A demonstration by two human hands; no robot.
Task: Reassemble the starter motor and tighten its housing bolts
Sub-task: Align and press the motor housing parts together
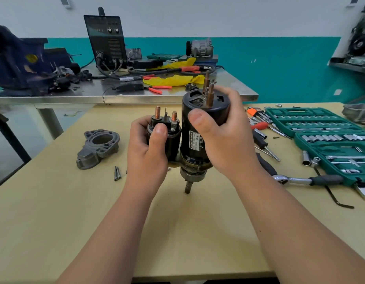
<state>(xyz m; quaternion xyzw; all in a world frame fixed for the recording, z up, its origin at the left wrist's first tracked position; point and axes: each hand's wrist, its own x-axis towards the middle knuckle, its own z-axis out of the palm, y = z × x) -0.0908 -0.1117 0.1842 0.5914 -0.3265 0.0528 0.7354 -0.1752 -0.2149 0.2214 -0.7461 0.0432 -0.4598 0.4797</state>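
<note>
While left hand [146, 150] grips its solenoid [173, 140] and right hand [224, 138] its black housing [210, 113], starter motor [193, 144] upright, shaft [187, 187] pointing down.

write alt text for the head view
A black starter motor is held upright over a wooden table: the left hand grips its solenoid, the right hand its cylindrical body. A grey housing and two bolts lie to the left, a socket set to the right.
</note>
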